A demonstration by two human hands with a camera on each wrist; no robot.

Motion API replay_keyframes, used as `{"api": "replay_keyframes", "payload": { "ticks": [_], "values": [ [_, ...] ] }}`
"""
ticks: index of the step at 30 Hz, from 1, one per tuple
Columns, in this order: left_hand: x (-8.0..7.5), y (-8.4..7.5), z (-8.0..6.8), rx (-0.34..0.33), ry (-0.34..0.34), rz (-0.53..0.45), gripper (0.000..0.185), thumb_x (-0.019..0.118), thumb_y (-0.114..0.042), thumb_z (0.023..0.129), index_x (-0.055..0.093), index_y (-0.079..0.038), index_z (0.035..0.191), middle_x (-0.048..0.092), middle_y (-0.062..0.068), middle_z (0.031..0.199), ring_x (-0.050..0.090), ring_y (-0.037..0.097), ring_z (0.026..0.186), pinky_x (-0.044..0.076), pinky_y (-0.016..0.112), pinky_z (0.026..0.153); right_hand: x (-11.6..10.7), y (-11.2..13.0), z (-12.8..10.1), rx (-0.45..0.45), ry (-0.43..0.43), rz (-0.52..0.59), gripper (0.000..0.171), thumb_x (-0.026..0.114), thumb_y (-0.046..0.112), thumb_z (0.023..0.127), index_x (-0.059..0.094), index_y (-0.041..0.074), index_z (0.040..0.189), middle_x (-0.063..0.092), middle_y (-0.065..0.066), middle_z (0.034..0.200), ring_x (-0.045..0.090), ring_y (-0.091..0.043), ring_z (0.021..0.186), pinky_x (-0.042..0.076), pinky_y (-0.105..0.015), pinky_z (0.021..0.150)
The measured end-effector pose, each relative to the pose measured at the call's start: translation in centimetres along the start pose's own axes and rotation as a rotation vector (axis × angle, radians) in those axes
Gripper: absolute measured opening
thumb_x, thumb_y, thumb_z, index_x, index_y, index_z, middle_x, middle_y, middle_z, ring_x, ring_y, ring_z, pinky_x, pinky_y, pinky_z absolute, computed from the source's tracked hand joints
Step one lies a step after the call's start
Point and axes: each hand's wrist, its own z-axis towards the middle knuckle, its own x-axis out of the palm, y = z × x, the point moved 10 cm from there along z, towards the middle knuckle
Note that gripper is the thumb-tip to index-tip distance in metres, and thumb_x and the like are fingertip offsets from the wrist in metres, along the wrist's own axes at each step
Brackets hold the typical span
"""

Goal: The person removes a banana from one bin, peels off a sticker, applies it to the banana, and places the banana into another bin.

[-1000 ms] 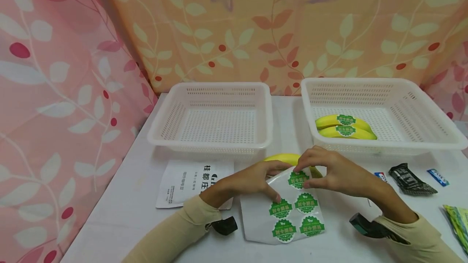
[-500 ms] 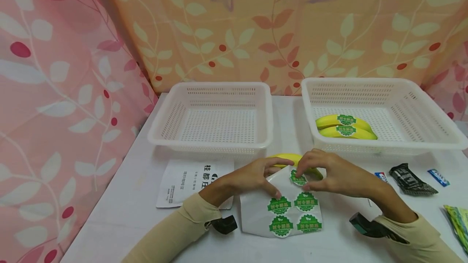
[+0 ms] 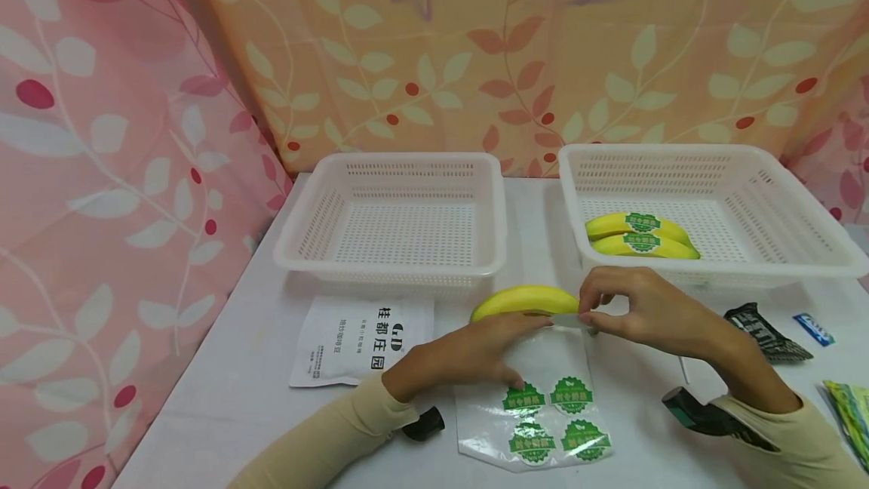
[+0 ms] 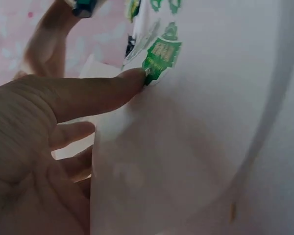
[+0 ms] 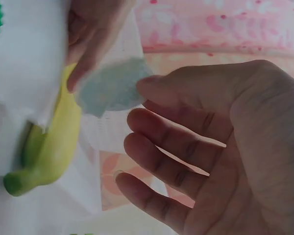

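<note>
My left hand (image 3: 462, 353) holds a white sheet of green stickers (image 3: 482, 429) near its far edge. In the left wrist view the thumb (image 4: 98, 95) lies on the sheet's face at a green sticker (image 4: 161, 56), and the other fingers are behind. Between thumb and index finger my right hand (image 3: 652, 315) pinches one peeled sticker (image 5: 112, 88), whose pale back shows in the right wrist view. It is just beyond the sheet's far edge, in front of a yellow banana (image 3: 523, 300). The banana lies on the table behind the sheet, partly hidden by the left hand.
An empty white basket (image 3: 390, 270) stands at back left. Another basket (image 3: 713, 270) at back right holds two stickered bananas (image 3: 641, 236). A white printed pouch (image 3: 339, 345) lies left. At right are a black packet (image 3: 763, 334), a small blue packet (image 3: 813, 329) and a green-yellow packet (image 3: 852, 413).
The right hand has peeled the top sticker off the sheet and moved slightly right with it. The sheet has dropped flatter and nearer, uncovering more of the banana.
</note>
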Motion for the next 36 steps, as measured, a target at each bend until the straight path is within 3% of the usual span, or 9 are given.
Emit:
{"api": "replay_keyframes", "payload": {
  "ticks": [3,6,9,13,17,23,29,34,36],
  "values": [
    [0.1,-0.5,0.2,0.019,-0.017,0.068,0.091,0.090,-0.026,0.088,0.040,-0.008,0.162,0.049,0.002,0.162,0.042,0.009,0.150,0.030,0.020,0.122,-0.7,0.2,-0.1,-0.016,-0.042,-0.030,0.028,0.085,0.007,0.088,0.071,0.031,0.092,0.067,0.024,0.090,0.063,-0.001,0.086,0.055,-0.025,0.076],
    [-0.5,-1.0,0.1,0.046,-0.073,0.041,0.074,0.083,-0.036,0.094,0.052,-0.008,0.155,0.056,0.002,0.155,0.048,0.009,0.145,0.035,0.020,0.119,-1.0,0.6,-0.1,-0.036,-0.067,-0.042,0.030,0.086,0.006,0.087,0.071,0.031,0.092,0.066,0.026,0.089,0.063,-0.001,0.085,0.055,-0.024,0.077],
    [-1.4,-1.0,-0.2,0.033,-0.158,-0.155,0.050,0.071,-0.043,0.102,0.069,-0.009,0.138,0.071,-0.003,0.134,0.064,0.004,0.122,0.049,0.018,0.103,-0.7,1.1,-0.1,-0.064,-0.069,-0.028,0.032,0.086,0.003,0.086,0.070,0.030,0.094,0.065,0.025,0.091,0.063,-0.001,0.086,0.056,-0.023,0.078],
    [-2.2,0.4,-0.5,-0.103,-0.243,-0.535,0.048,0.057,-0.047,0.109,0.079,-0.006,0.119,0.079,-0.008,0.103,0.075,0.007,0.090,0.060,0.025,0.081,0.6,1.9,0.2,-0.099,-0.044,0.008,0.033,0.086,0.002,0.085,0.070,0.029,0.096,0.065,0.023,0.093,0.064,-0.001,0.085,0.058,-0.025,0.077],
    [-2.5,1.7,-0.8,-0.213,-0.294,-0.689,0.050,0.055,-0.044,0.109,0.079,0.000,0.110,0.080,-0.002,0.092,0.078,0.018,0.083,0.063,0.037,0.076,2.0,2.6,0.4,-0.125,-0.005,0.033,0.034,0.086,0.001,0.086,0.070,0.029,0.095,0.064,0.023,0.095,0.064,0.000,0.083,0.059,-0.027,0.074],
    [-3.5,2.6,-1.3,-0.230,-0.381,-0.593,0.020,0.068,-0.027,0.103,0.078,-0.010,0.099,0.078,0.004,0.086,0.075,0.023,0.079,0.060,0.032,0.068,2.7,2.5,0.8,-0.089,-0.012,0.017,0.026,0.087,0.009,0.088,0.076,0.029,0.100,0.065,0.023,0.095,0.062,-0.002,0.085,0.056,-0.025,0.076],
    [-5.1,2.2,-1.6,-0.175,-0.484,-0.319,0.011,0.070,-0.019,0.103,0.078,-0.012,0.100,0.075,-0.001,0.093,0.066,0.004,0.082,0.053,0.021,0.073,2.2,-0.3,1.3,0.099,-0.084,0.010,0.021,0.081,0.022,0.096,0.076,0.014,0.115,0.064,0.015,0.088,0.058,-0.004,0.082,0.054,-0.024,0.072],
    [-5.6,1.6,-1.5,-0.127,-0.529,-0.132,0.011,0.074,-0.016,0.101,0.079,-0.007,0.104,0.075,0.002,0.100,0.064,0.008,0.091,0.052,0.022,0.082,2.9,-1.7,1.4,0.141,-0.063,0.037,0.006,0.080,0.019,0.097,0.076,0.021,0.101,0.066,0.013,0.092,0.061,-0.008,0.085,0.055,-0.025,0.075],
    [-5.6,1.5,-1.5,-0.123,-0.537,-0.059,0.014,0.076,-0.018,0.099,0.079,-0.007,0.108,0.077,0.003,0.107,0.066,0.013,0.099,0.051,0.025,0.087,3.0,-2.0,1.4,0.154,-0.068,0.049,0.006,0.079,0.018,0.097,0.075,0.023,0.097,0.067,0.010,0.096,0.063,-0.012,0.091,0.059,-0.032,0.082]
  ]
}}
